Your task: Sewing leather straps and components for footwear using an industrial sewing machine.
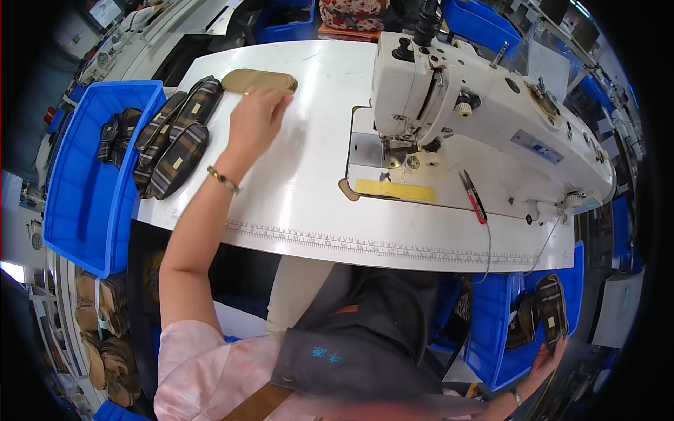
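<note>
My left hand [258,121] is at the near edge of the tan insoles [258,79], which lie stacked at the back left of the white table. Its fingers are loosely bent with the thumb apart, and the fingertips are partly hidden. Beside that stack, several dark plaid fabric shoe uppers [180,160] with small cream labels lie together. At the lower right, my right hand [544,363] grips the lower end of another plaid shoe upper [552,309], tilted up over a blue bin [490,330]. More uppers show inside that bin.
A white sewing machine [484,105] fills the table's right half. Red-handled thread snips [475,200] lie near its base, by a yellow strip [395,190]. A ruler scale [316,240] runs along the front edge. Another blue bin [84,210] stands at the left with plaid pieces in it.
</note>
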A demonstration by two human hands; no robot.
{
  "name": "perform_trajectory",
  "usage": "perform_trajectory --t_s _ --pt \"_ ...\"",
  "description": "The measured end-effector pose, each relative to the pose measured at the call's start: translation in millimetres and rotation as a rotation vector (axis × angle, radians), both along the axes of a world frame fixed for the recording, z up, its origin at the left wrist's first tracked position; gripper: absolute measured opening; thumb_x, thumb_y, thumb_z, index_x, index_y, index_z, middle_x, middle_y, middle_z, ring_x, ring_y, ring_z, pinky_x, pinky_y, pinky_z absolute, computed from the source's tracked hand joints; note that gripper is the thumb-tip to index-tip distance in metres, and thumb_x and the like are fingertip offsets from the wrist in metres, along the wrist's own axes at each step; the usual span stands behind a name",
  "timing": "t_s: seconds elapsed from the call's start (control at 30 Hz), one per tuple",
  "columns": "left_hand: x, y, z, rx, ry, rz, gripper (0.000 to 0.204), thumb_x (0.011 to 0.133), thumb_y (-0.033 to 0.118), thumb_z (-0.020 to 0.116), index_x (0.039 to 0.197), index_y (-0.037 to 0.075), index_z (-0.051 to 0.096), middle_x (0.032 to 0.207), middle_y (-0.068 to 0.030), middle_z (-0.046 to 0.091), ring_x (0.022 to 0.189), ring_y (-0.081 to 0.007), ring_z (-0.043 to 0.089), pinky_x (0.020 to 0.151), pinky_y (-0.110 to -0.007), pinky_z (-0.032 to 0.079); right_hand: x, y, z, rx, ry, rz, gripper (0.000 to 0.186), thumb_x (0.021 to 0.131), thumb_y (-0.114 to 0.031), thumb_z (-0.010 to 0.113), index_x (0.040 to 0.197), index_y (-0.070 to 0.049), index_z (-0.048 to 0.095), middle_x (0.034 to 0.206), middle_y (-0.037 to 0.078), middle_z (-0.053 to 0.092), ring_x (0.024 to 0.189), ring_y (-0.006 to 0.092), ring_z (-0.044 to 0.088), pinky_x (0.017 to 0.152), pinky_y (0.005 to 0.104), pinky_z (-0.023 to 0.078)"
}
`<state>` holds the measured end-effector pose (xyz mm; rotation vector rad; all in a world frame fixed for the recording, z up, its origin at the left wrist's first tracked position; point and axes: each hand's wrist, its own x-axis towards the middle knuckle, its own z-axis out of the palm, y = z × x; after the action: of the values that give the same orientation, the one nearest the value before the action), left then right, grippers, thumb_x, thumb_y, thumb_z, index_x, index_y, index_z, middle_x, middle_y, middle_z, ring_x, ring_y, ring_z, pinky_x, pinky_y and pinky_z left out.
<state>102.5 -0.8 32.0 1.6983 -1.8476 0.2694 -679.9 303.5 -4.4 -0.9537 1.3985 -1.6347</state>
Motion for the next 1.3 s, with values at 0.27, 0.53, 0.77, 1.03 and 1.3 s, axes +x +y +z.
perform_trajectory --t_s 0.27,0.53,0.77,1.03,1.3 --pt "63 -90 -41 0.327 0.256 0.203 0.024 0.090 0.029 0.072 0.096 0.006 0.075 0.098 -0.0143 0.074 0.093 -0.0336 0.070 0.078 -0.045 0.054 -48 31 -78 0.586 1.188 -0.531 0.057 0.100 -0.038 0.062 0.140 0.002 0.054 0.122 0.020 0.065 0.106 0.0277 0.064 0.091 0.0388 0.050" --pt "57 -68 -44 0.169 -0.008 0.324 0.029 0.087 0.036 0.075 0.103 0.011 0.071 0.111 -0.0088 0.067 0.112 -0.0294 0.059 0.084 -0.045 0.051 303 -134 62 -0.058 0.658 0.560 0.022 0.084 -0.009 0.073 0.102 0.003 0.071 0.095 0.013 0.073 0.087 0.0209 0.069 0.080 0.0309 0.053" --pt "65 -69 -62 0.124 0.156 0.280 0.026 0.085 0.034 0.076 0.093 0.009 0.073 0.100 -0.0086 0.068 0.104 -0.0314 0.060 0.085 -0.046 0.051 420 -157 77 -0.294 -0.218 1.634 0.038 0.087 -0.029 0.074 0.099 0.007 0.073 0.095 0.019 0.074 0.077 0.0315 0.070 0.069 0.0363 0.054" --pt "51 -66 -61 -0.118 0.099 0.243 0.028 0.084 0.034 0.077 0.092 0.007 0.071 0.100 -0.0074 0.068 0.104 -0.0300 0.060 0.085 -0.044 0.049 431 -151 72 -0.331 -0.225 1.592 0.034 0.087 -0.026 0.072 0.097 0.007 0.072 0.093 0.019 0.073 0.075 0.0328 0.070 0.068 0.0386 0.054" --pt "56 -66 -54 0.202 0.210 0.319 0.025 0.087 0.035 0.074 0.093 0.011 0.072 0.099 -0.0052 0.068 0.103 -0.0289 0.060 0.083 -0.043 0.047 429 -143 61 -0.350 -0.257 1.583 0.031 0.087 -0.023 0.070 0.094 0.007 0.070 0.092 0.019 0.072 0.074 0.0340 0.069 0.066 0.0410 0.055"
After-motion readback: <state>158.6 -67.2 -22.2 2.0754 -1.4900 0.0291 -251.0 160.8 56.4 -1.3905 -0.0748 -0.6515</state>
